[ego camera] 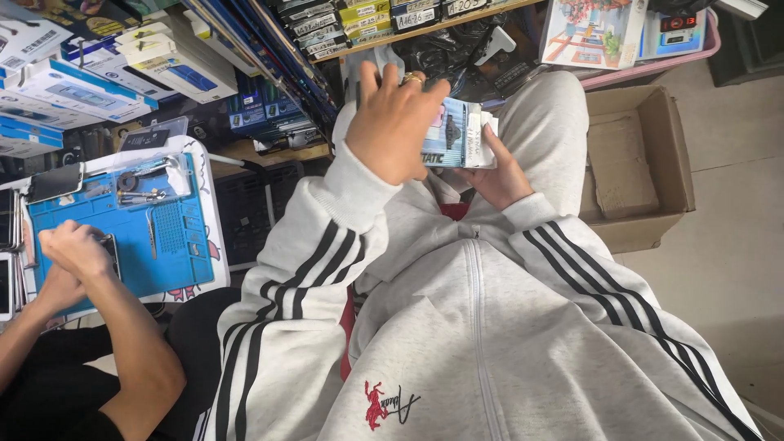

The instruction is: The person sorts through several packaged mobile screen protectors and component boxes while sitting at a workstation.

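I see a stack of small flat packets (pixel 461 135), pale blue and white with dark print, held between my left hand (pixel 390 122) and right hand (pixel 498 175). White-and-blue boxes (pixel 73 86) pile up at upper left. Yellow and dark labelled boxes (pixel 367 18) line the shelf above. An open brown cardboard box (pixel 641 163) sits on the floor at right.

A pale concrete floor (pixel 719 245) holds an open cardboard box (pixel 637 163). A wooden shelf (pixel 425 28) crammed with small boxes runs overhead; a blue work mat (pixel 171 253) covers the white desk (pixel 214 220) at left.
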